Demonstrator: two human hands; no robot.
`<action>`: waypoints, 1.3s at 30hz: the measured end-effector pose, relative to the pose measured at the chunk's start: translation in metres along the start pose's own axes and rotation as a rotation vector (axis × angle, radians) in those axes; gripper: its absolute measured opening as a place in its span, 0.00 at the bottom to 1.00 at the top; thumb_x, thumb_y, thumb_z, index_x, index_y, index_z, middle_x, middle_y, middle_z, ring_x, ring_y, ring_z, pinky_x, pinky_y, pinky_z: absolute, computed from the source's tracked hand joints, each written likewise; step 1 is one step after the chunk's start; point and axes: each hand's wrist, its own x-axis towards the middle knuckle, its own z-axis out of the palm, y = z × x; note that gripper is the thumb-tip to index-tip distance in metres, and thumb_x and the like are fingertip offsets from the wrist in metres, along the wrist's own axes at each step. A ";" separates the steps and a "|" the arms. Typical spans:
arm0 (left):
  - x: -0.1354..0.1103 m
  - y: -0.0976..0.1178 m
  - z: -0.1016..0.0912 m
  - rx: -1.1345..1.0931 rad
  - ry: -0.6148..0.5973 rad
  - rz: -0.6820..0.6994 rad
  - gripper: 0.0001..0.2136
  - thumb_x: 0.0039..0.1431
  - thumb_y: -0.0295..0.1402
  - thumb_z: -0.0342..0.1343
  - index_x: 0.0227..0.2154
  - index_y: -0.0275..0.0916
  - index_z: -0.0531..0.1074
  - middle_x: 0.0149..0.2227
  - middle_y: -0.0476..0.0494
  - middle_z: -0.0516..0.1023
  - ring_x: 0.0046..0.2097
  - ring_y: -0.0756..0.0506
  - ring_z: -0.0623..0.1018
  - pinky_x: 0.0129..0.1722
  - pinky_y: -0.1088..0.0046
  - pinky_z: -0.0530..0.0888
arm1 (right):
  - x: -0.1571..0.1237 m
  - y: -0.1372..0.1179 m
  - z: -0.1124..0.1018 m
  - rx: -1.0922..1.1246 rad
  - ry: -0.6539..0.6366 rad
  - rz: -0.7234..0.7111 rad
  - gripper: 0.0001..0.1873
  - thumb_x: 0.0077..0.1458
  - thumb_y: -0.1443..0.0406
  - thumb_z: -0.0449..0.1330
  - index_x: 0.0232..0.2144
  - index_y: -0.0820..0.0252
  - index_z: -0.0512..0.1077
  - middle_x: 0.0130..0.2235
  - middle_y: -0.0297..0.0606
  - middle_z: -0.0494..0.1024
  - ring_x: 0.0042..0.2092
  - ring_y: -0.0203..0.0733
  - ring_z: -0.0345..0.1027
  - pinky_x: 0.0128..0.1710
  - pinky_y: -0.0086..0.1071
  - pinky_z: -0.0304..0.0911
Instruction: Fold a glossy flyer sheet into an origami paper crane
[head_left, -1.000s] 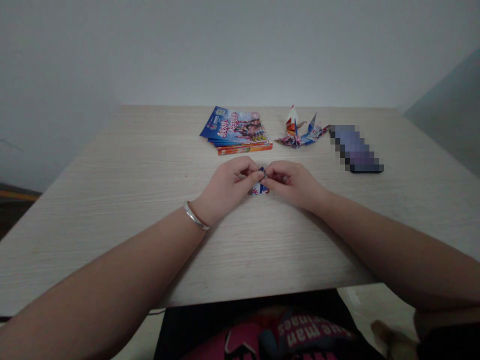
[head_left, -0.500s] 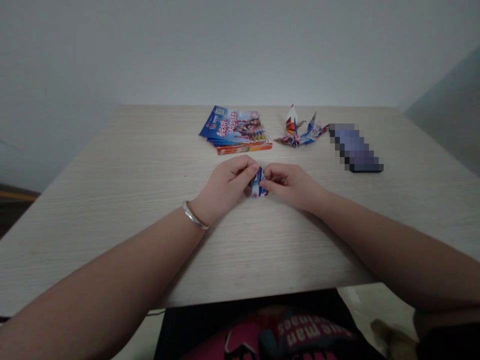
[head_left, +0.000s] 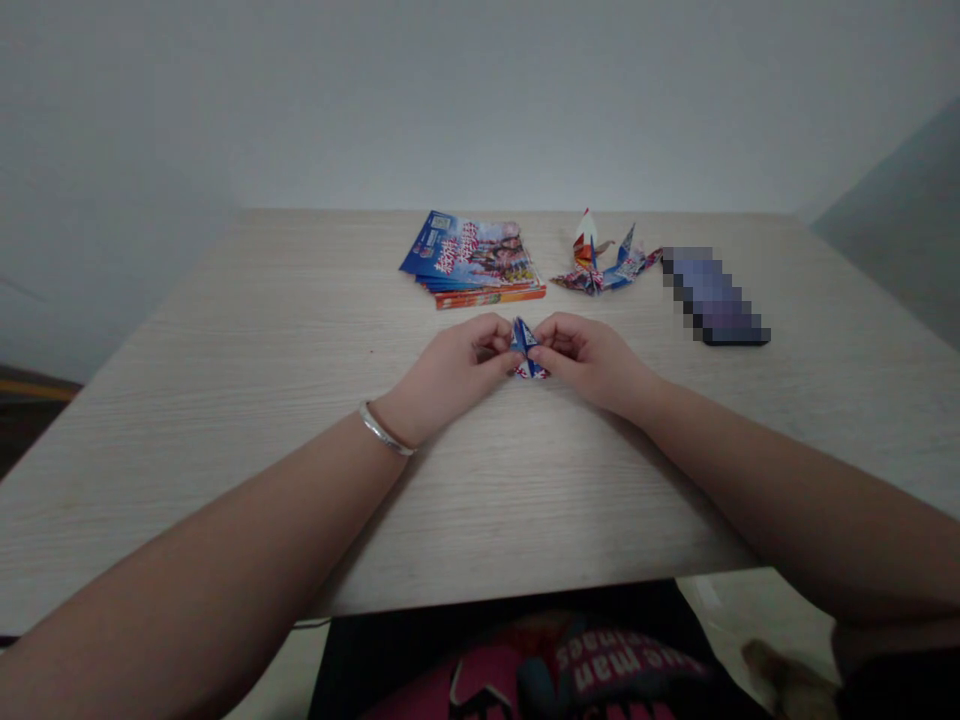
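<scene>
A small folded paper piece [head_left: 526, 351], blue with red and white print, stands on the light wooden table [head_left: 262, 350] at the centre. My left hand [head_left: 450, 375] pinches its left side with curled fingers. My right hand [head_left: 589, 360] pinches its right side the same way. A silver bracelet [head_left: 384, 432] circles my left wrist. Most of the paper is hidden between my fingertips.
A fanned stack of printed blue paper sheets [head_left: 472, 258] lies behind my hands. To its right rest finished folded paper cranes [head_left: 604, 265], then a dark phone [head_left: 716, 297]. The table's near edge runs just above my lap.
The paper piece has been turned and spread between my fingertips, now showing a pointed triangular shape. Both hands shifted slightly away from me and stay pinched on it.
</scene>
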 end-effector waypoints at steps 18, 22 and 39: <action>0.001 -0.004 -0.002 0.089 -0.024 0.017 0.05 0.59 0.34 0.57 0.31 0.38 0.71 0.29 0.50 0.74 0.33 0.49 0.72 0.33 0.72 0.68 | -0.006 -0.009 0.000 -0.212 0.080 -0.055 0.11 0.51 0.59 0.66 0.26 0.57 0.67 0.24 0.30 0.71 0.26 0.34 0.61 0.26 0.30 0.56; 0.001 -0.001 -0.002 0.084 -0.096 0.018 0.08 0.62 0.37 0.54 0.32 0.38 0.72 0.32 0.48 0.77 0.34 0.47 0.74 0.35 0.70 0.71 | -0.002 -0.002 0.000 -0.049 0.094 0.030 0.14 0.47 0.57 0.68 0.26 0.56 0.67 0.24 0.30 0.72 0.27 0.35 0.63 0.26 0.31 0.59; 0.002 0.004 -0.003 0.235 -0.060 0.029 0.07 0.58 0.34 0.57 0.28 0.37 0.74 0.29 0.47 0.77 0.32 0.47 0.74 0.34 0.70 0.70 | 0.001 0.004 0.001 0.154 0.006 0.059 0.12 0.44 0.61 0.68 0.29 0.54 0.68 0.28 0.31 0.76 0.30 0.38 0.69 0.33 0.35 0.67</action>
